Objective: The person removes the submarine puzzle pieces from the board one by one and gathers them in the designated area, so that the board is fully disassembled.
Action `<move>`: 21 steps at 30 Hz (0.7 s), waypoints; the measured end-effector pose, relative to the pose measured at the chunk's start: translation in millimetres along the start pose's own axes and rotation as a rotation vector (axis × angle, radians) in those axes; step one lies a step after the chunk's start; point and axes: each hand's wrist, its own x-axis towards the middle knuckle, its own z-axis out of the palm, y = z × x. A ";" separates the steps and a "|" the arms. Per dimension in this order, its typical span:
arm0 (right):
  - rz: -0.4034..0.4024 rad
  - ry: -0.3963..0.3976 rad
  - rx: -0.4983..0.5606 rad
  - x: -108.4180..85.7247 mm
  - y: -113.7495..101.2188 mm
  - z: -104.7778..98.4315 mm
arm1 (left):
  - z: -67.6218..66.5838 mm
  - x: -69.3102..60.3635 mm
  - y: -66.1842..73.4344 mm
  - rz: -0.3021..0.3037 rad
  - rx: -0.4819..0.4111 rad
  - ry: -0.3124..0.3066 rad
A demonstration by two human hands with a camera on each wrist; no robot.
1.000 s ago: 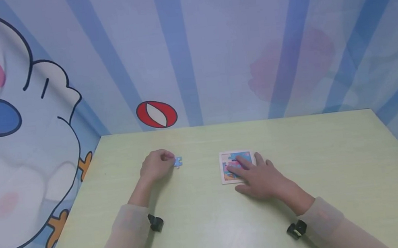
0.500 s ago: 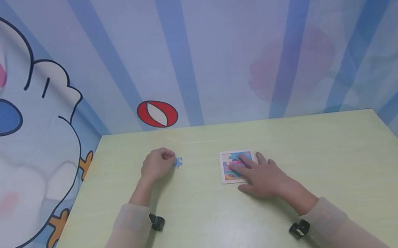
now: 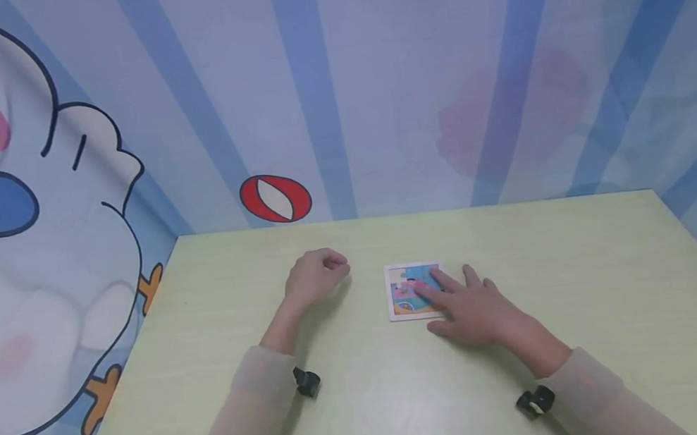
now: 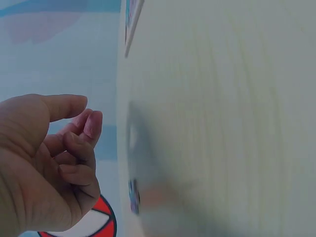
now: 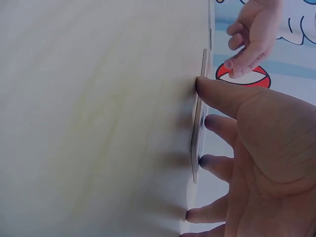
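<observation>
Jigsaw puzzle [image 3: 401, 288] in blue, pink and orange is set within a square white frame [image 3: 390, 298], which is laid flat on a pale yellow-green tabletop [image 3: 374, 399], between the hands and nearer to the right one. Its upper left part is seen as pale; the right side is partly covered by fingers.

The puzzle is touched by the right hand [image 3: 475, 312], whose fingers are spread and extended. The index and middle fingertips are rested on the picture, while the thumb is placed at the frame's near edge. The ring and little fingers are reached past the frame, with their tips set down on the tabletop.

The left hand [image 3: 315, 278] is held above the tabletop, to the left of the frame and apart from it. Its fingers are loosely bent, and bare space is shown between thumb and fingertips in the left wrist view. In that same view, a small loose piece [image 4: 134, 196] is seen nearly edge-on, lying on the tabletop near the hand; its shape cannot be made out.

Both forearms are covered by pale sleeves [image 3: 248, 412], and a black wrist device [image 3: 308, 383] is worn at each cuff. Behind the tabletop, a blue-striped backdrop [image 3: 386, 86] is hung, printed with a large white cartoon figure [image 3: 69, 232] and a red-and-white oval [image 3: 274, 198].
</observation>
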 end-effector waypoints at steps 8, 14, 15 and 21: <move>0.006 -0.007 -0.002 -0.5 0.0 -0.2 | 30.1 6.9 26.3 0.043 -0.013 -0.052; 0.002 -0.005 -0.004 -1.4 -0.4 -1.7 | 53.0 8.7 38.6 0.044 0.009 -0.091; 0.001 -0.003 -0.005 -1.6 -0.7 -2.1 | 56.0 8.7 40.4 0.042 0.014 -0.095; -0.008 -0.004 -0.008 -2.1 -1.6 -3.3 | 67.5 8.1 50.9 0.033 0.040 -0.106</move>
